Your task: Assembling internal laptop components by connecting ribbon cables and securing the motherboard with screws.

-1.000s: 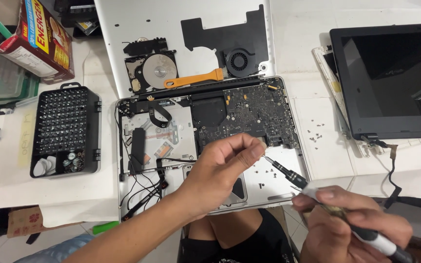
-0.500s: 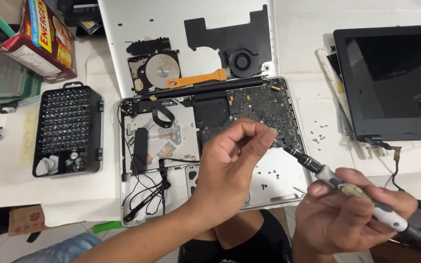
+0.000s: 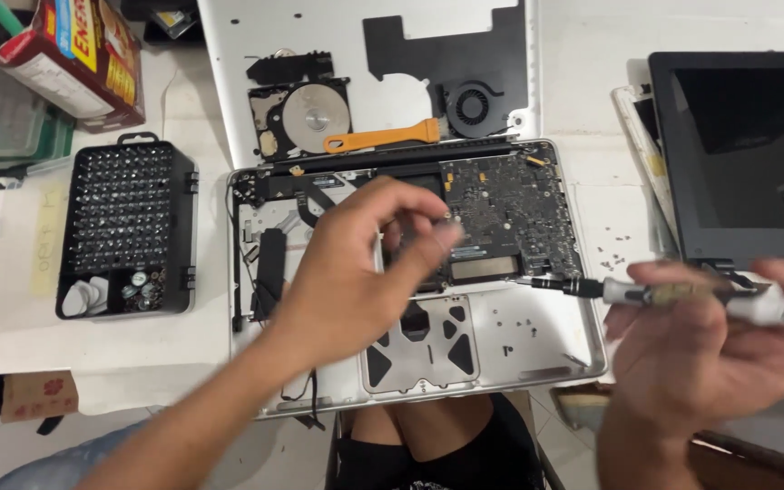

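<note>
Since half a second ago the left hand has swung left and away from the screwdriver, and the right hand has drawn the tool out to the right, so the two are now well apart instead of meeting at the tip.

The left hand hovers over the middle of the opened laptop, its fingertips pinched together above the near-left edge of the dark board. It is motion-blurred, so I cannot tell whether anything small sits in the pinch.

The right hand is closed around the screwdriver's handle, at the near right, over the laptop's right edge. The tool's long axis lies almost level, left to right, with the thin black tip pointing left toward the board's near-right corner, just beside it. So the tip lies to the right of the left fingertips, and the right hand is the nearer one to it.

Loose screws dot the table just beyond the tip. A bit case lies to the far left, an orange pry tool beyond the board.
</note>
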